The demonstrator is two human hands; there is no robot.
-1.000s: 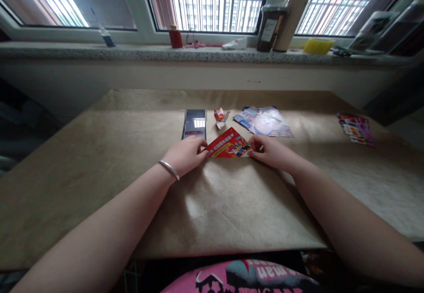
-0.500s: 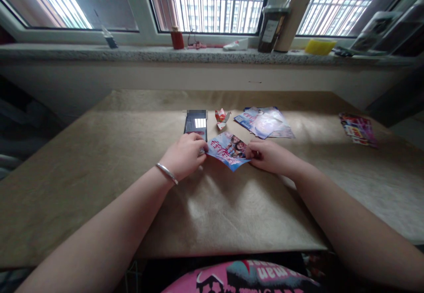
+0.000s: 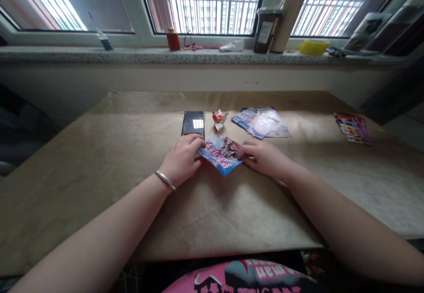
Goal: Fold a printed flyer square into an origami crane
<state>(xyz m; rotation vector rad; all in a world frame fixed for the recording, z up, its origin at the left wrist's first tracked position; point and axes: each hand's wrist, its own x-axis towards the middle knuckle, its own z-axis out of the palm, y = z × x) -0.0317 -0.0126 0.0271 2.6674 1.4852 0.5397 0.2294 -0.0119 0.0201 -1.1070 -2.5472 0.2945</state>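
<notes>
A square sheet of printed paper (image 3: 220, 154), blue and white with red lettering and pictured figures, is held between my two hands with one corner pointing toward me. My left hand (image 3: 185, 156), with a silver bangle at the wrist, pinches its left corner. The right corner is gripped by the fingers of my right hand (image 3: 261, 155). Just beyond my left hand lies a dark phone (image 3: 193, 124), its near end partly covered by the fingers. A folded red and white paper crane (image 3: 219, 120) stands right of the phone.
Several printed sheets (image 3: 263, 123) lie overlapped behind my right hand. Farther right on the tan table (image 3: 99, 165) sits a pile of colourful printed papers (image 3: 353, 128). The windowsill (image 3: 139, 55) holds a red bottle (image 3: 173, 40), a dark container (image 3: 265, 30) and a yellow object (image 3: 314, 47).
Both hands and the paper have come slightly nearer to me, and the paper's near corner sits lower. The whole view has shifted a little, while the crane and phone stay put.
</notes>
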